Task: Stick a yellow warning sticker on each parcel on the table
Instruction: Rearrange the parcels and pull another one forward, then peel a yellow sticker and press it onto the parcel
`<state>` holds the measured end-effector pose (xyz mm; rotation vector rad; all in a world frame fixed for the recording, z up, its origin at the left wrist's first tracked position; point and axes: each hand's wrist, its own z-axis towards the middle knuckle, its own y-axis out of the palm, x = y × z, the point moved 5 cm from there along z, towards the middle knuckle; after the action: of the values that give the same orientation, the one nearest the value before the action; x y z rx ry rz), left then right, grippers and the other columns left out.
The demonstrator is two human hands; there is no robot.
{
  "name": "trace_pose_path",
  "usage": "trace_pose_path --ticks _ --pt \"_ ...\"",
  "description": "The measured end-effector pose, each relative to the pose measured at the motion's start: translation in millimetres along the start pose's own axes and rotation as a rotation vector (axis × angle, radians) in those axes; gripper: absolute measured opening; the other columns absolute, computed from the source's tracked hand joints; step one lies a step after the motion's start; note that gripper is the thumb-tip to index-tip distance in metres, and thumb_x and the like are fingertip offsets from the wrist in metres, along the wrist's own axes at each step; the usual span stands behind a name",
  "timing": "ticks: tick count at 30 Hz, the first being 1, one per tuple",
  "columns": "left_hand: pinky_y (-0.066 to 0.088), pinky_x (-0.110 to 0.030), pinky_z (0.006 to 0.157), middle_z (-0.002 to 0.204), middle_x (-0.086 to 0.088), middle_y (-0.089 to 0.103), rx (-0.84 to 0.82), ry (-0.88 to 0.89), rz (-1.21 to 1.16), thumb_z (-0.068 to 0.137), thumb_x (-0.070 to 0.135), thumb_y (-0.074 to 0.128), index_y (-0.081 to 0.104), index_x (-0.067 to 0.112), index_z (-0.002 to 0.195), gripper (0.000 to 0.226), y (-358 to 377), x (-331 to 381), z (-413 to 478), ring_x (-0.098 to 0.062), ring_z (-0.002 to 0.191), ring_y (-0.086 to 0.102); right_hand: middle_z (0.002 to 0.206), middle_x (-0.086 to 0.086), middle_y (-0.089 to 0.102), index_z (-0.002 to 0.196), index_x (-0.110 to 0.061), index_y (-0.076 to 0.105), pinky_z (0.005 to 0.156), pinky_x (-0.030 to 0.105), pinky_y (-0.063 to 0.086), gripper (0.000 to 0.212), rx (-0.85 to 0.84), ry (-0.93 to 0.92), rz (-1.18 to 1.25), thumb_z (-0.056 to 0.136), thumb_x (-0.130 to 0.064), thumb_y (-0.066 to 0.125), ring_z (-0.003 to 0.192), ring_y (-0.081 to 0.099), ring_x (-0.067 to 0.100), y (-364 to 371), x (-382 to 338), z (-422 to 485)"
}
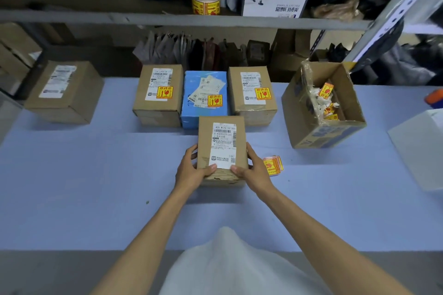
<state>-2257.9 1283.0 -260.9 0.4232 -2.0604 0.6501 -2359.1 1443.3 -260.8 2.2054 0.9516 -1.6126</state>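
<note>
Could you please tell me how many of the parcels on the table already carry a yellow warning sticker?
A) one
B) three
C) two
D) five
B: in the back row the left brown box, the blue box and the right brown box each show one, while the held parcel and the far-left box show none.

Both hands, left hand (191, 170) and right hand (254, 170), grip an unstickered cardboard parcel (221, 148) on the blue table (96, 175). Loose yellow warning stickers (273, 165) lie just beside the right hand. Three stickered parcels (206, 96) stand behind.
</note>
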Motion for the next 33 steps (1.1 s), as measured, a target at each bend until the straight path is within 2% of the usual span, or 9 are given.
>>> trace_pose_path --ticks 8,12,16,18,22,25,27,30,33 --pt "0.05 -0.039 0.097 0.135 0.001 0.053 -0.001 -0.047 -0.028 0.069 0.012 0.084 0.04 0.028 0.135 0.082 -1.4 0.2 -6.0 -0.014 0.108 0.053 0.11 -0.029 0.053 0.128 -0.039 0.038 0.083 0.024 0.053 0.065 -0.012 -0.008 -0.035 0.082 -0.007 0.073 0.099 0.057 -0.002 -0.3 -4.2 -4.7" --pt "0.046 -0.033 0.096 0.138 0.001 0.049 0.0 -0.043 0.002 0.068 0.005 0.083 0.037 0.024 0.138 0.086 1.3 9.1 -1.4 -0.015 0.115 0.049 0.121 -0.018 0.056 0.137 -0.033 0.046 0.08 0.019 0.051 0.055 0.019 -0.01 -0.021 0.088 -0.029 0.069 0.105 0.058 0.003 -11.6 0.9 -6.5" --pt "0.046 -0.034 0.097 0.135 0.0 0.052 0.02 0.01 -0.031 0.075 0.009 0.079 0.037 0.027 0.138 0.078 4.4 12.6 0.1 -0.012 0.115 0.049 0.13 0.004 0.056 0.133 -0.017 0.055 0.083 0.036 0.049 0.038 0.372 -0.059 -0.694 0.099 -0.032 0.051 0.12 0.05 0.022 -52.7 23.0 -6.4" --pt "0.045 -0.031 0.095 0.136 0.001 0.051 0.025 0.024 -0.039 0.077 0.01 0.078 0.036 0.027 0.139 0.076 4.8 11.8 -0.3 -0.01 0.113 0.048 0.127 0.015 0.057 0.124 -0.004 0.058 0.071 0.04 0.052 0.04 0.328 -0.096 -1.04 0.088 -0.02 0.067 0.11 0.054 0.035 -57.0 43.6 -2.4" --pt "0.045 -0.026 0.089 0.136 0.001 0.049 0.009 0.034 -0.067 0.078 0.01 0.077 0.035 0.026 0.139 0.076 4.6 11.1 0.6 -0.01 0.114 0.047 0.078 0.018 0.064 0.076 0.001 0.067 0.047 0.032 0.047 0.04 0.191 -0.054 -1.345 0.044 -0.004 0.09 0.062 0.061 0.034 -51.6 72.2 5.4" --pt "0.045 -0.029 0.091 0.139 0.0 0.048 0.014 0.029 -0.075 0.078 0.012 0.077 0.034 0.027 0.14 0.077 4.6 9.5 0.4 -0.016 0.123 0.047 0.061 0.015 0.06 0.061 -0.004 0.064 0.046 0.03 0.046 0.037 0.101 -0.218 -1.503 0.032 0.003 0.087 0.056 0.061 0.031 -35.4 59.9 3.4" --pt "0.045 -0.032 0.093 0.14 0.0 0.047 0.011 0.024 -0.074 0.078 0.013 0.078 0.034 0.028 0.139 0.077 4.0 8.1 0.9 -0.019 0.128 0.046 0.066 0.012 0.063 0.069 -0.006 0.066 0.046 0.029 0.046 0.034 -0.015 -0.254 -1.568 0.042 -0.004 0.087 0.061 0.063 0.028 -27.6 54.2 4.8" --pt "0.044 -0.034 0.097 0.141 -0.001 0.045 0.005 0.017 -0.026 0.077 0.015 0.079 0.033 0.029 0.14 0.079 3.1 9.0 1.4 -0.02 0.13 0.044 0.085 0.008 0.067 0.091 -0.009 0.064 0.055 0.031 0.041 0.012 0.086 -0.208 -1.289 0.087 -0.02 0.065 0.081 0.065 0.03 -32.1 34.3 8.1" --pt "0.041 -0.038 0.105 0.141 0.002 0.039 0.139 0.111 0.22 0.076 0.02 0.079 0.032 0.028 0.14 0.08 1.7 21.9 0.3 -0.017 0.132 0.035 0.085 0.005 0.065 0.092 -0.011 0.062 0.064 0.033 0.04 0.028 0.337 0.042 -0.637 0.102 -0.027 0.041 0.086 0.063 0.029 -54.8 12.1 15.5"
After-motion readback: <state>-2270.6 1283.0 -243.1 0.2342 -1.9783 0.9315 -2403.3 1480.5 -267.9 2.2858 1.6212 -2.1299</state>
